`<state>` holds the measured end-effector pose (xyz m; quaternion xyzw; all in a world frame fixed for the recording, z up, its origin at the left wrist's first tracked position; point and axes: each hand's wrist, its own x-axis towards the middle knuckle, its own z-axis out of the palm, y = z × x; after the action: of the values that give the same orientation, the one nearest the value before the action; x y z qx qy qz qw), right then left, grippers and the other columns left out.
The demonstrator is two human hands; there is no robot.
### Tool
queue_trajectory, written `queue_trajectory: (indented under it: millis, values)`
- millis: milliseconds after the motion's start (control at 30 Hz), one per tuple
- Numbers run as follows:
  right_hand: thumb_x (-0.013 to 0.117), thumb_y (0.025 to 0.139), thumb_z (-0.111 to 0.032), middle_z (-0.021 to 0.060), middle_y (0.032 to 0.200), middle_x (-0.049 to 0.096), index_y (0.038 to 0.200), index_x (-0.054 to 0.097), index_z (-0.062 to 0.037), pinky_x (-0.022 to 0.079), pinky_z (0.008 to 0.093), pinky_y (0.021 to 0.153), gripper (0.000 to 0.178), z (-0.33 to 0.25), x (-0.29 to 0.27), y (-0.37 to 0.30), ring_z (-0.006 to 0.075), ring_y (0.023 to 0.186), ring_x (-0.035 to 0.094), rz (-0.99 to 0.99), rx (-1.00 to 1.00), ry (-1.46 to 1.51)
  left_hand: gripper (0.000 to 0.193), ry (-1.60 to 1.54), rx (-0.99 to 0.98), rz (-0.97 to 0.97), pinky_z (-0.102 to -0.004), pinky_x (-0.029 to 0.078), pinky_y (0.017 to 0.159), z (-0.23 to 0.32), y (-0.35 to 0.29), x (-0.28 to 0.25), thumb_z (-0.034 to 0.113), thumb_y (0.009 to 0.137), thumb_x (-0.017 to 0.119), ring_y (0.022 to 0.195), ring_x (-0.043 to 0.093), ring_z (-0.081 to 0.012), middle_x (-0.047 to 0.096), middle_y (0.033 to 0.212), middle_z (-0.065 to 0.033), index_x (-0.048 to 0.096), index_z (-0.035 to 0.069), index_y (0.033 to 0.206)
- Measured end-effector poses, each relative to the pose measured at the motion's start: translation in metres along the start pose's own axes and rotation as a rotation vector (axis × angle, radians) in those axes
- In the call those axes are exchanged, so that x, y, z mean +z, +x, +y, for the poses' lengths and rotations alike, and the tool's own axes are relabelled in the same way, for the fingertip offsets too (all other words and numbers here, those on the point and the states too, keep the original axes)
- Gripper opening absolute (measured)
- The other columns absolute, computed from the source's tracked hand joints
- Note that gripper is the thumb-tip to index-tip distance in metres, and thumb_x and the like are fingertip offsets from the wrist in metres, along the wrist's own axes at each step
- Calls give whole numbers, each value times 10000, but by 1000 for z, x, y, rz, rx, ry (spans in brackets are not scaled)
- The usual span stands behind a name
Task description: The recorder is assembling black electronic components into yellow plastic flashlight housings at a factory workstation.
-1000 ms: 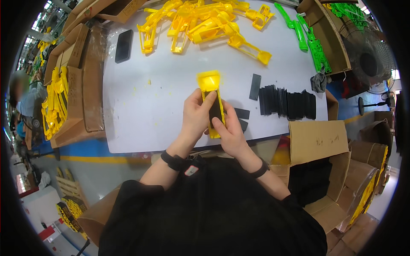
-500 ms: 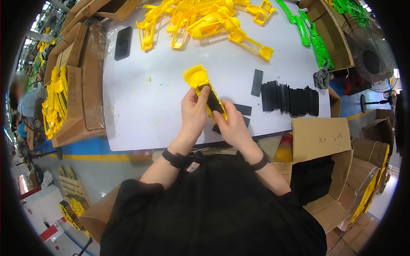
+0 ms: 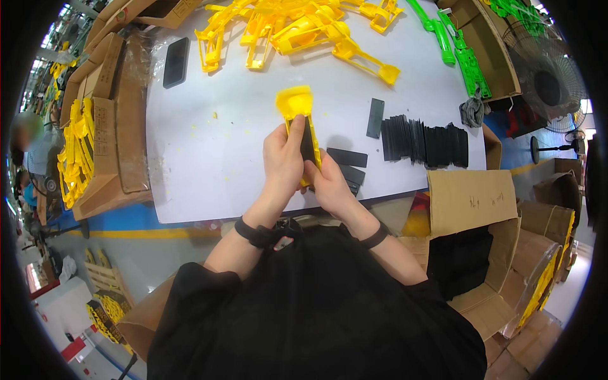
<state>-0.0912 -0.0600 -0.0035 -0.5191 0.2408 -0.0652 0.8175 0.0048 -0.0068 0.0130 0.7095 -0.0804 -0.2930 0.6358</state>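
Note:
Above the near half of the white table, both hands hold one yellow plastic frame [image 3: 295, 101], its wide cupped end pointing away from me. A flat black strip [image 3: 308, 147] lies along its long opening. My left hand [image 3: 282, 161] is closed round the left side, thumb stretched along the strip. Lower down, my right hand [image 3: 334, 191] grips the right side near the narrow end, which the fingers partly hide. Just right of that hand lie several loose dark strips [image 3: 347, 157]. Another single strip [image 3: 375, 118] rests farther off, beside a long row of black strips [image 3: 424, 143].
Yellow frames [image 3: 304, 35] are heaped at the table's far side. Green plastic parts [image 3: 467, 63] lie far right by a cardboard box. A phone [image 3: 176, 62] sits far left, near a carton of yellow parts [image 3: 77, 155]. An open carton [image 3: 472, 199] stands near right; a fan [image 3: 546, 85] stands beyond.
The yellow frame has turned more upright in view, its cupped end swinging slightly right. My right hand has shifted left and down along it, closer to my left hand.

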Motion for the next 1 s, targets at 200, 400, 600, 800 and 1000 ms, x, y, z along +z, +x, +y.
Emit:
queue_trajectory:
  millis: [200, 400, 600, 800, 1000]
  values:
    - [400, 983, -114, 34, 821, 551, 1047, 470, -21, 437, 239, 594, 132, 5, -1, 6, 93, 680, 537, 69, -53, -7, 391, 149, 105, 32, -294, 423, 560, -6, 1, 2, 346, 955, 515, 581, 504, -124, 552, 619, -69, 566, -21, 832]
    - [436, 983, -137, 53, 727, 542, 927, 417, -14, 417, 242, 531, 137, 11, -1, -2, 101, 601, 529, 99, -121, -90, 333, -170, -136, -4, -234, 384, 489, -1, -8, 2, 299, 966, 512, 554, 482, -61, 570, 672, -28, 571, 17, 800]
    - [435, 986, -147, 35, 713, 509, 928, 418, -15, 415, 238, 534, 146, 11, 1, 0, 90, 583, 474, 110, -134, -80, 270, -238, 32, 45, -236, 394, 503, -3, -5, 5, 227, 956, 536, 571, 496, -70, 585, 688, -34, 589, -2, 823]
    - [480, 950, -136, 87, 679, 576, 894, 434, 5, 433, 295, 531, 159, -5, -7, 1, 148, 573, 547, 150, -112, -278, 290, 64, 264, 28, -213, 397, 516, -11, 8, -1, 260, 980, 510, 595, 493, -43, 576, 708, 11, 601, 6, 874]
    - [498, 925, -165, 128, 748, 603, 977, 435, 4, 472, 298, 583, 188, -6, -14, -1, 181, 616, 596, 36, -91, -197, 249, -60, 148, -172, -244, 442, 590, -15, -1, -6, 216, 968, 513, 670, 539, -67, 625, 762, -23, 618, -7, 936]
